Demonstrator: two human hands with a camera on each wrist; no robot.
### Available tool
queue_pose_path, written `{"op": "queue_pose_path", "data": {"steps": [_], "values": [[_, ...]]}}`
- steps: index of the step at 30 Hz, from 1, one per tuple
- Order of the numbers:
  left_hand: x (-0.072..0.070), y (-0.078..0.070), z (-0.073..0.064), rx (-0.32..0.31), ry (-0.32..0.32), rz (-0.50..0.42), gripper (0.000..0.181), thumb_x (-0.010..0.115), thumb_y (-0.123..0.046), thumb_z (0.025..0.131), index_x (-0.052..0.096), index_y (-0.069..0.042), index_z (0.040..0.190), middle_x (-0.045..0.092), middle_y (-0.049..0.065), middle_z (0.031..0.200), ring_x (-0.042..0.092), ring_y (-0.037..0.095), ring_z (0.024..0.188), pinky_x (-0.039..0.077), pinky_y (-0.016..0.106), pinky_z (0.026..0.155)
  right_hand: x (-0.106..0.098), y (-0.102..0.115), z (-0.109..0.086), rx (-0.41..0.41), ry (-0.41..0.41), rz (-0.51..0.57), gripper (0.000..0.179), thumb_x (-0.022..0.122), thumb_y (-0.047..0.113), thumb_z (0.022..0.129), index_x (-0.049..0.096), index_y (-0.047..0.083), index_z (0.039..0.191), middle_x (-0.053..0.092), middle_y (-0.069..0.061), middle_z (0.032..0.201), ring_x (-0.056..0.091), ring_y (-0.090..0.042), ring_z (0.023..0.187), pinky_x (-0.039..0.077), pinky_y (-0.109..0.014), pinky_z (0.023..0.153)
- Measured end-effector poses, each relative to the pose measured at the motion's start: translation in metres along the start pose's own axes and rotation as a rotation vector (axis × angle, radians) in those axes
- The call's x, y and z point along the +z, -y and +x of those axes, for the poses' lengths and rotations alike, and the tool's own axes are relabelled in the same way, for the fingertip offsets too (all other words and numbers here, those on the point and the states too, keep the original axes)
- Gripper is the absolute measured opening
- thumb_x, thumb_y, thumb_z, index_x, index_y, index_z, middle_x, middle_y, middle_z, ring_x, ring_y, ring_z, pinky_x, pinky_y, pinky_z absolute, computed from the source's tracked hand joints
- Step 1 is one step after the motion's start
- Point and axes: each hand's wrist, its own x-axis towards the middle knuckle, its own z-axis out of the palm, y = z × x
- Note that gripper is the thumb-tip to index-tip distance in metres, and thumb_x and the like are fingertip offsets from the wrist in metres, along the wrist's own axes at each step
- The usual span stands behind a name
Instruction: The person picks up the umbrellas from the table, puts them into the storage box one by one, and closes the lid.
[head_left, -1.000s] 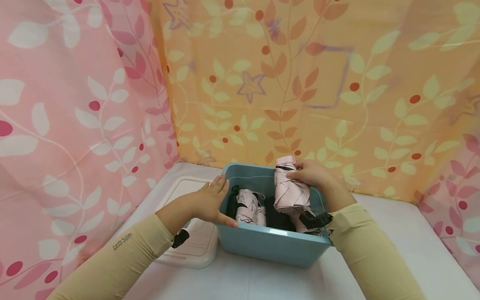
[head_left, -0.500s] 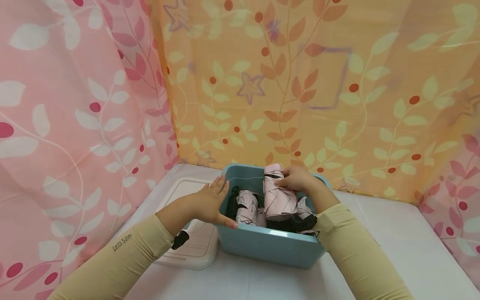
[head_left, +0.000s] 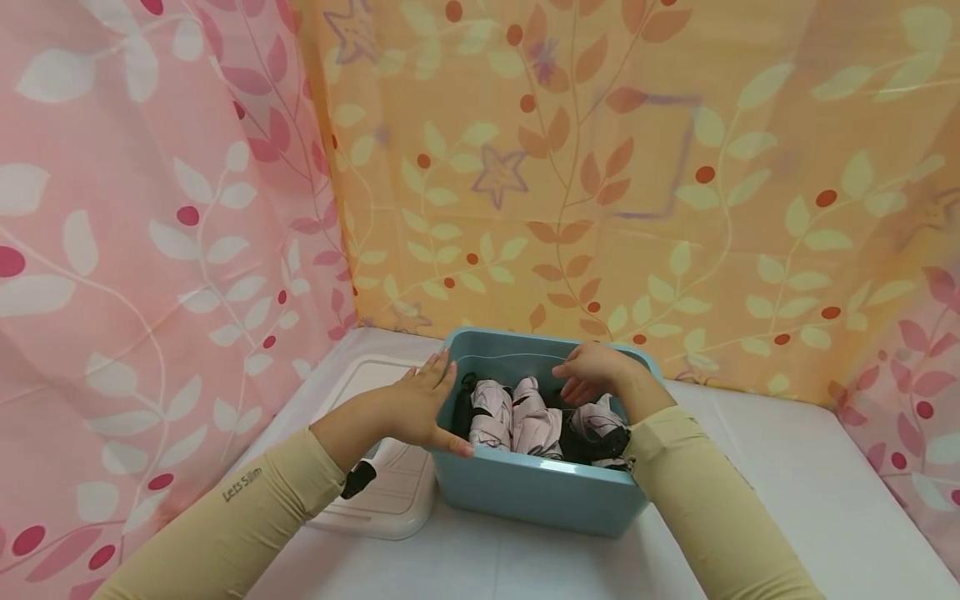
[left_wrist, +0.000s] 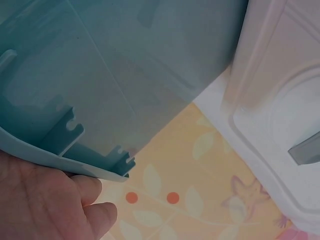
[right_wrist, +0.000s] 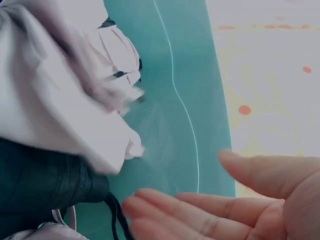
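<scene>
Several folded umbrellas lie side by side in a blue plastic bin. A pink umbrella sits in the middle, another pink umbrella to its left, and a third pink umbrella to the right. Black umbrellas show between and beside them; one black umbrella is plain in the right wrist view. My left hand rests on the bin's left rim, fingers extended. Above the bin's back right part hovers my right hand, holding nothing, its fingers loosely bent and apart from the umbrellas.
A white lid lies flat on the white-covered table, left of the bin and partly under the left forearm. Patterned cloth hangs behind as an orange curtain and at the left as a pink curtain.
My right hand carried a pink umbrella leftward and down into the bin's middle, then let it go. The umbrella now lies among the others. My left hand stayed on the rim.
</scene>
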Motion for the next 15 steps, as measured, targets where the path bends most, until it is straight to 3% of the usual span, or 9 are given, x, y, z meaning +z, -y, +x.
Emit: {"op": "queue_pose_path", "data": {"steps": [5,15], "values": [[-0.0019,-0.0012,-0.002,-0.001,0.004,0.0,0.125,0.046,-0.084,0.063,-0.001,-0.003,0.146,-0.014,0.016,0.151,-0.014,0.027,0.137,0.005,0.049,0.11,-0.0002,-0.0008,-0.0005,0.034,-0.01,-0.008,0.054,0.049,0.031,0.094,0.043,-0.011,0.128,0.063,-0.028,0.1,0.062,-0.039,0.095,0.053,-0.04,0.072],[-0.0034,-0.0028,-0.0033,0.0,0.008,-0.003,0.124,0.046,-0.083,0.063,-0.001,-0.003,0.146,-0.014,0.016,0.151,-0.013,0.027,0.137,0.006,0.05,0.109,-0.0034,-0.0013,0.0002,0.037,0.019,0.018,0.059,0.045,0.037,0.095,0.042,-0.012,0.128,0.059,-0.031,0.107,0.06,-0.039,0.098,0.052,-0.041,0.076]]}}
